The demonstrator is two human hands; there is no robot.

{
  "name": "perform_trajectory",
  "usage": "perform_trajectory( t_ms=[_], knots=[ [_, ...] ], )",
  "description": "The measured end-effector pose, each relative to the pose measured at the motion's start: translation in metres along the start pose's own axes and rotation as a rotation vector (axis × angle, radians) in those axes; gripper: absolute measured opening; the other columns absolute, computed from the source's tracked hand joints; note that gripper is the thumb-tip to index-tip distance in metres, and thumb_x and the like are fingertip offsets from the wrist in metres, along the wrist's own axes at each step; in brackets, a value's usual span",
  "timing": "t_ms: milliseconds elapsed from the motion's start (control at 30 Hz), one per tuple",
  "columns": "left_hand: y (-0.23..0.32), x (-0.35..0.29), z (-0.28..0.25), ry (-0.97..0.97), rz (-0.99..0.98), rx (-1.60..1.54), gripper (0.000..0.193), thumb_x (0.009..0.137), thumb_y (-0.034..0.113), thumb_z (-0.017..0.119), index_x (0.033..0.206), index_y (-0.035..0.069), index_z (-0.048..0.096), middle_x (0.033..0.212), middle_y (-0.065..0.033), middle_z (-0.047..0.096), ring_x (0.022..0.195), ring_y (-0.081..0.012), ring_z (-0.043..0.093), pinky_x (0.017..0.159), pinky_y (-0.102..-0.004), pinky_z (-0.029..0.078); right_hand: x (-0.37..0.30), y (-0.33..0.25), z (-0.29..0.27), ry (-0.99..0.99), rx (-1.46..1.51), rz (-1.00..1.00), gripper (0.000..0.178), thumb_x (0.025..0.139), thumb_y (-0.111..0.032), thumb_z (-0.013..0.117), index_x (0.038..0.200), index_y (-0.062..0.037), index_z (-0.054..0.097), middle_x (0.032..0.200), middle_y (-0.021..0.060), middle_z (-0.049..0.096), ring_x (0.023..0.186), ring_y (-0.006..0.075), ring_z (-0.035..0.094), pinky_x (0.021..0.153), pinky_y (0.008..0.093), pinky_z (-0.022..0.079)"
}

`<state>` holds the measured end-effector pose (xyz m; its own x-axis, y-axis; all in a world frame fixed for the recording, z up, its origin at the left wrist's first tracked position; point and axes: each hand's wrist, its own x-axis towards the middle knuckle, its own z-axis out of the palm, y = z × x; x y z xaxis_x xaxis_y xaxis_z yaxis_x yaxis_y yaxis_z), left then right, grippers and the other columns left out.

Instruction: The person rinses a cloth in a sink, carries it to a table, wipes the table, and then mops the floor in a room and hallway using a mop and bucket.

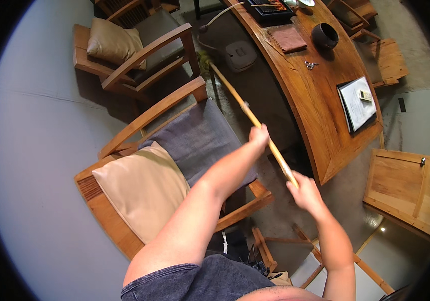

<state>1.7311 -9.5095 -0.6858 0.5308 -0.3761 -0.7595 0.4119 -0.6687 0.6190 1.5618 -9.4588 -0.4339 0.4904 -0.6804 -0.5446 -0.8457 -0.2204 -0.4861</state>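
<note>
A long, pale wooden handle [235, 94] runs from my right hand up and away to the left, between the chairs and the table. At its far end is a tufted yellow-green head [205, 61] down by the floor; whether it is a broom or a mop I cannot make out. My left hand [259, 135] is wrapped round the handle partway along. Nearer to me, my right hand [305, 192] grips the handle close to its upper end.
Left of the handle stands a wooden armchair [152, 118] with a grey seat and beige cushion [144, 188]; another armchair [149, 55] is beyond. A curved wooden table [320, 95] on the right bears a dark bowl [324, 36], folded cloth [287, 39] and clipboard [358, 104]. Under it sits a grey object [241, 55].
</note>
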Motion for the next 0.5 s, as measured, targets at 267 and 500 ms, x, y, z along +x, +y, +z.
perform_trajectory(
  t_ms=[267, 500],
  knots=[
    [0.151, 0.19, -0.07, 0.207, 0.102, 0.168, 0.042, 0.088, 0.031, 0.054, 0.106, -0.005, 0.067, 0.115, -0.0257, 0.065, 0.11, -0.0378, 0.063, 0.093, -0.0426, 0.052, 0.228, -0.074, -0.004, -0.026, -0.28, -0.187, 0.023, 0.086, -0.018, 0.064, 0.107, -0.0078, 0.064, 0.095, 0.0216, 0.068, 0.093, 0.0408, 0.065, 0.08, 0.0481, 0.053],
    [0.148, 0.227, -0.051, 0.057, -0.134, 0.144, 0.042, 0.086, 0.017, 0.061, 0.123, -0.002, 0.056, 0.125, -0.0203, 0.063, 0.112, -0.0326, 0.064, 0.094, -0.0397, 0.051, 0.246, -0.051, -0.005, -0.006, -0.453, -0.144, 0.037, 0.09, -0.021, 0.063, 0.126, -0.0157, 0.057, 0.101, 0.0185, 0.069, 0.094, 0.0381, 0.066, 0.082, 0.0485, 0.054]
  ],
)
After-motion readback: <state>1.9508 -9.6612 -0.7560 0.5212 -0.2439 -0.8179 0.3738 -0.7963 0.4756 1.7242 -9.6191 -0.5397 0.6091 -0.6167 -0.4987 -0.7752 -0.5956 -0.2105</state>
